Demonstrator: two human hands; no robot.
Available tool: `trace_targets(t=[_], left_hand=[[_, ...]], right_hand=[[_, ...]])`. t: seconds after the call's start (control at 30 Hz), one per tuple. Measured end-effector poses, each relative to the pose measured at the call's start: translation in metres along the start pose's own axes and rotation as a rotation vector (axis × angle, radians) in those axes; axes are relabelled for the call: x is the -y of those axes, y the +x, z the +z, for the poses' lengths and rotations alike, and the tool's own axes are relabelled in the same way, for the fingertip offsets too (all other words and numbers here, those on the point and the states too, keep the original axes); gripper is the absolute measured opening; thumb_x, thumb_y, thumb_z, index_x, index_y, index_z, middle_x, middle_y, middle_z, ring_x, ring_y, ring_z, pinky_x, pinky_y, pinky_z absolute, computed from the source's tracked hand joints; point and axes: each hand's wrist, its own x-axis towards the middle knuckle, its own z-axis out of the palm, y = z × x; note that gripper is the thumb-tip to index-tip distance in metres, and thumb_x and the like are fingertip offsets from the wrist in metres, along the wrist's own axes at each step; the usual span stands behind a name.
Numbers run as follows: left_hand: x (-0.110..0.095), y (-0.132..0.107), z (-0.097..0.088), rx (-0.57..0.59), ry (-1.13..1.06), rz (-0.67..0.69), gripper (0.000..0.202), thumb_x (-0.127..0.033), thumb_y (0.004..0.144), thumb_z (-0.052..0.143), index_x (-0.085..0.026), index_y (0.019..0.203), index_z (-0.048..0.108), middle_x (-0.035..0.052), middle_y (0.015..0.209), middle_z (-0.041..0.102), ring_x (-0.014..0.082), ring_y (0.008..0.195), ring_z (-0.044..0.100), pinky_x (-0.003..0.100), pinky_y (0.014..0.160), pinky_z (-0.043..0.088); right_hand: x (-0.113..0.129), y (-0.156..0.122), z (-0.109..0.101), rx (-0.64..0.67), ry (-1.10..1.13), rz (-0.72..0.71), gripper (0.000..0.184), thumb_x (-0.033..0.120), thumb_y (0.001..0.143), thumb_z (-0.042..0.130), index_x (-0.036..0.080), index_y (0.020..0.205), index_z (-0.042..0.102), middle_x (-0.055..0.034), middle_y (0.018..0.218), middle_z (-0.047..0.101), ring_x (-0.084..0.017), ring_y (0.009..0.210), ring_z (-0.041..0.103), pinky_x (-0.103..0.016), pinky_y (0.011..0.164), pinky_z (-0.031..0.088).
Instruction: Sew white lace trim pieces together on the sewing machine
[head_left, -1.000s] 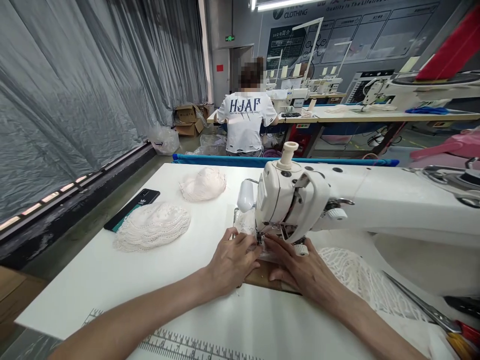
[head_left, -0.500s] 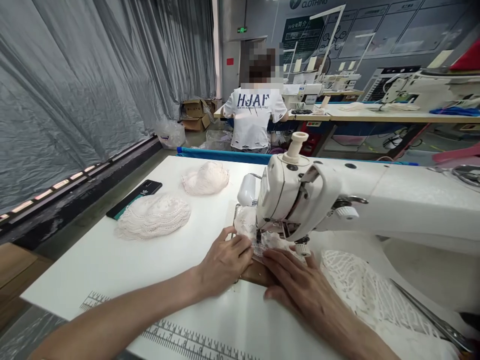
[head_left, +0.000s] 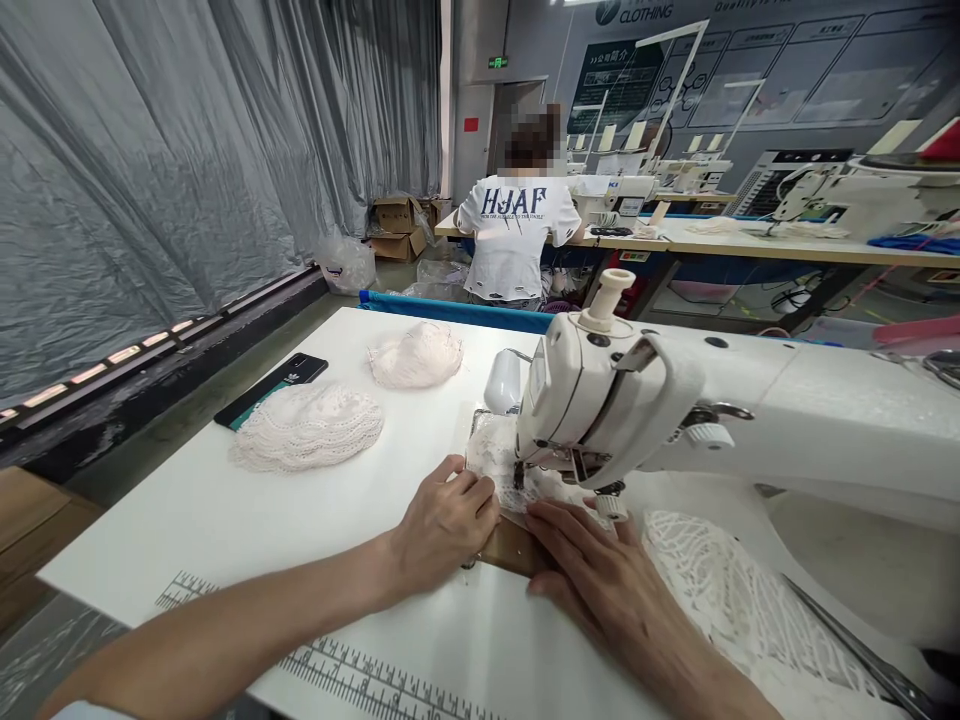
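Note:
A white sewing machine (head_left: 592,400) stands over the table, its presser foot down at a piece of white lace (head_left: 491,447). My left hand (head_left: 448,515) is closed, with thumb and curled fingers gripping the lace's edge just left of the needle. To the right of the needle, my right hand (head_left: 592,560) lies flat with fingers stretched over the lace and the machine bed. Its fingertips press near the front edge of the cloth. Between both hands a brownish plate (head_left: 514,548) shows. The lace behind the machine head is partly hidden.
Left lie a stack of lace pieces (head_left: 307,430), a dark phone (head_left: 300,370) and a pale lace cup (head_left: 416,357). White netted fabric (head_left: 720,570) and scissors (head_left: 855,640) lie at right. A ruler (head_left: 360,685) marks the front edge. A person (head_left: 521,230) sits ahead.
The view has shifted slightly, so the background sits a little further right. Both hands stay at the lace, my left hand drawn very slightly left. The fabric's position is nearly unchanged.

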Motion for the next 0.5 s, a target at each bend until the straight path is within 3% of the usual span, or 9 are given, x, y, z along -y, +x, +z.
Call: trace_targets(t=[0.23, 0.5], left_hand=[[0.007, 0.0028, 0.0036, 0.008, 0.002, -0.054, 0.01, -0.013, 0.089, 0.043, -0.013, 0.086, 0.053, 0.0048, 0.081, 0.059, 0.015, 0.068, 0.053, 0.036, 0.077, 0.037], [0.0096, 0.0048, -0.0037, 0.043, -0.107, -0.098, 0.011, -0.019, 0.09, 0.044, -0.013, 0.093, 0.052, 0.0063, 0.091, 0.061, 0.0167, 0.083, 0.058, 0.037, 0.084, 0.037]], right_hand=[[-0.0039, -0.0026, 0.0051, 0.008, -0.04, 0.041, 0.036, 0.04, 0.096, 0.037, 0.016, 0.11, 0.059, -0.0132, 0.111, 0.065, -0.022, 0.086, 0.062, -0.044, 0.088, 0.032], [-0.0084, -0.0046, 0.0106, -0.025, -0.051, 0.127, 0.039, 0.04, 0.098, 0.03, 0.017, 0.106, 0.06, -0.0113, 0.101, 0.068, -0.022, 0.084, 0.062, -0.047, 0.091, 0.027]])
